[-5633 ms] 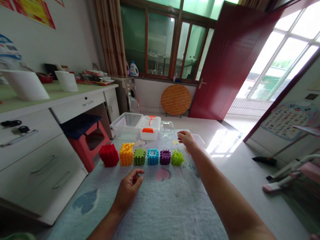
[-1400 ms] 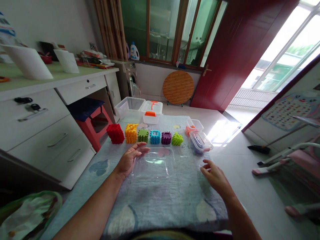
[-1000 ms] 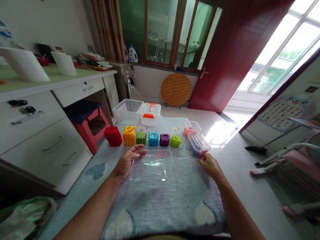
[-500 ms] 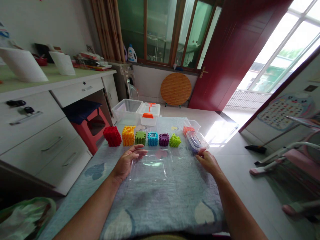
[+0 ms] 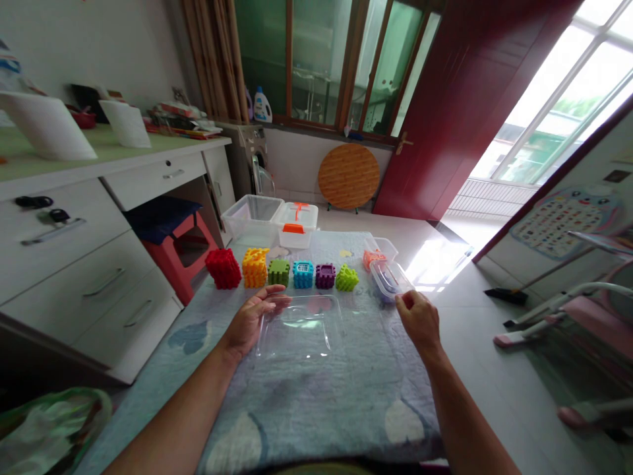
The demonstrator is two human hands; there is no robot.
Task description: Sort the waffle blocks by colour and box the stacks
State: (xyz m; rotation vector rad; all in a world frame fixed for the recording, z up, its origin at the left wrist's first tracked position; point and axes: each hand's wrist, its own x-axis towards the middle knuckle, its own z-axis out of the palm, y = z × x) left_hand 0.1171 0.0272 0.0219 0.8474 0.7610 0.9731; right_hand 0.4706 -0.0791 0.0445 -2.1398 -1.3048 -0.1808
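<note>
My left hand (image 5: 250, 320) grips the upper left edge of a clear plastic lid (image 5: 301, 330), thumb and fingers around its rim. My right hand (image 5: 418, 320) has its fingers curled at the front right corner of a small clear box with its lid on (image 5: 388, 278); something bluish shows inside. Beyond the hands stands a row of toy block cubes: red (image 5: 223, 268), yellow (image 5: 255, 267), dark green (image 5: 279, 272), blue (image 5: 303, 274), purple (image 5: 325, 276) and lime green (image 5: 347, 278).
Behind the lidded box, an open clear box (image 5: 388, 247) holds orange pieces (image 5: 373, 258). At the cloth-covered table's (image 5: 356, 396) far end are a large clear bin (image 5: 252, 221) and a white box with orange latches (image 5: 298, 231). A red stool (image 5: 173, 244) stands left.
My right hand has shifted up and slightly right along the small box, its fingers now more curled at the corner. My left hand and the clear lid stay in place.
</note>
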